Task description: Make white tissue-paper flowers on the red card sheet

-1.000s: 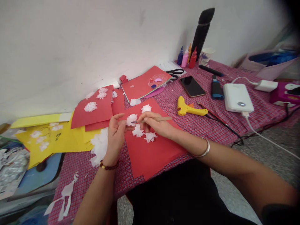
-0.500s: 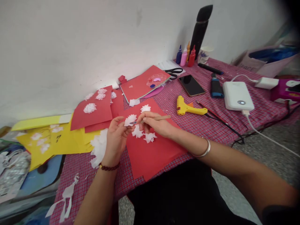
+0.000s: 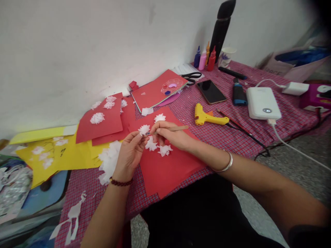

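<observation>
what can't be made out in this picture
Head view: part of the thin wooden stick, hidden by the right hand.
Head view: the dark marks on the yellow sheet, too small to read.
Head view: the display on the white power bank, too blurred to read.
Head view: the lower white cable's far end, cut off by the right edge.

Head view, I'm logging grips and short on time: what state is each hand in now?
Left hand: closed, fingers pinching a white paper flower.
Right hand: closed around a thin wooden-handled tool, tip at that flower.
</observation>
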Demonstrator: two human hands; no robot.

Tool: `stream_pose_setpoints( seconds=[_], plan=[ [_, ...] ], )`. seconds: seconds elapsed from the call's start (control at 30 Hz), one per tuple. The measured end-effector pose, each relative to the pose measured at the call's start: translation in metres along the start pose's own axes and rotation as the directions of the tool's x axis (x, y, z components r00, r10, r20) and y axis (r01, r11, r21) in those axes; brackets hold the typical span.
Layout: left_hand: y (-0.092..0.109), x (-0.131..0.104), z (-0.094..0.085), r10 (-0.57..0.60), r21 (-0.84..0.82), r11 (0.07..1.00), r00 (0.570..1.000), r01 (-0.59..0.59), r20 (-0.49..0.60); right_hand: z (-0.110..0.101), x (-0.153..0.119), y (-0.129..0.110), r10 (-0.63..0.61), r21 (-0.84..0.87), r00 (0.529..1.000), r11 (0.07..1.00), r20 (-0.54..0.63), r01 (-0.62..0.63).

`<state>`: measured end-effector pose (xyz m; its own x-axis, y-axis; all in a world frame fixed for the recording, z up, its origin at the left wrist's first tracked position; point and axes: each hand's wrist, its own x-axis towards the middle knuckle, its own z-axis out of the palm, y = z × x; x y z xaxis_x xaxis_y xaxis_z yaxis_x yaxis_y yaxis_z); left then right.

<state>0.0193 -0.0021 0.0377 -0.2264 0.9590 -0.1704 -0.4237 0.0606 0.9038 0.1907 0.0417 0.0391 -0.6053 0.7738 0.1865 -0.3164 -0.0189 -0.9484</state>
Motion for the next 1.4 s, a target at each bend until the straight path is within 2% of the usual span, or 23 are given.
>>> stream_pose_setpoints(
  seconds=[0.2,0.37,0.43,0.53,0.6,0.67,0.73,0.77,0.83,0.9,1.0,1.07,1.17,1.27,1.4],
  plan=[
    [-0.003,-0.005,-0.001,0.234,0.192,0.948,0.965,-0.254,0.119,-0.001,0.002,0.006,0.016,0.042,1.000,0.999,0.006,-0.016],
    [-0.005,-0.015,0.004,0.331,0.355,0.852,0.921,-0.385,0.204,0.002,0.004,0.009,0.009,0.022,1.000,1.000,-0.030,-0.008],
    [-0.003,-0.016,0.006,0.284,0.314,0.889,0.940,-0.333,0.190,0.001,0.004,0.008,0.040,0.111,0.999,0.993,-0.028,-0.037],
    [0.001,-0.014,0.006,0.084,0.158,0.982,0.988,-0.105,0.133,-0.005,0.005,0.004,0.055,0.234,0.998,0.971,-0.019,-0.050],
    [0.002,-0.012,0.007,-0.027,0.092,0.996,0.993,0.016,0.118,-0.008,0.007,0.001,0.022,0.216,0.999,0.976,-0.023,-0.016],
    [0.001,-0.012,0.007,-0.039,0.106,0.994,0.993,0.027,0.113,-0.010,0.008,0.002,-0.019,0.140,0.998,0.990,-0.060,0.027],
    [-0.002,-0.015,0.009,0.063,0.220,0.972,0.993,-0.085,0.105,-0.009,0.009,0.004,-0.034,0.085,0.992,0.995,-0.120,0.045],
    [-0.004,-0.017,0.009,0.145,0.313,0.934,0.984,-0.171,0.107,-0.008,0.010,0.006,-0.021,0.079,0.989,0.996,-0.144,0.032],
    [-0.009,-0.020,0.009,0.301,0.512,0.790,0.941,-0.336,0.153,-0.009,0.010,0.008,0.059,0.106,0.985,0.993,-0.162,-0.042],
    [-0.013,-0.022,0.009,0.355,0.643,0.633,0.900,-0.430,0.253,-0.013,0.009,0.007,0.161,0.144,0.973,0.980,-0.168,-0.137],
    [-0.019,-0.022,0.011,0.276,0.740,0.441,0.862,-0.507,0.426,-0.030,0.004,0.001,0.244,0.156,0.949,0.964,-0.200,-0.215],
    [-0.024,-0.023,0.016,0.200,0.784,0.272,0.830,-0.557,0.521,-0.043,-0.001,-0.001,0.254,0.138,0.940,0.964,-0.229,-0.227],
    [-0.033,-0.025,0.027,0.106,0.799,0.067,0.800,-0.598,0.590,-0.058,-0.008,0.002,0.258,0.112,0.927,0.965,-0.271,-0.236],
    [-0.042,-0.024,0.034,0.094,0.806,-0.004,0.803,-0.592,0.589,-0.062,-0.013,0.004,0.261,0.089,0.929,0.965,-0.263,-0.246],
    [-0.044,-0.015,0.031,0.123,0.849,0.058,0.847,-0.526,0.517,-0.058,-0.019,-0.002,0.226,0.024,0.952,0.974,-0.206,-0.226]
  ],
)
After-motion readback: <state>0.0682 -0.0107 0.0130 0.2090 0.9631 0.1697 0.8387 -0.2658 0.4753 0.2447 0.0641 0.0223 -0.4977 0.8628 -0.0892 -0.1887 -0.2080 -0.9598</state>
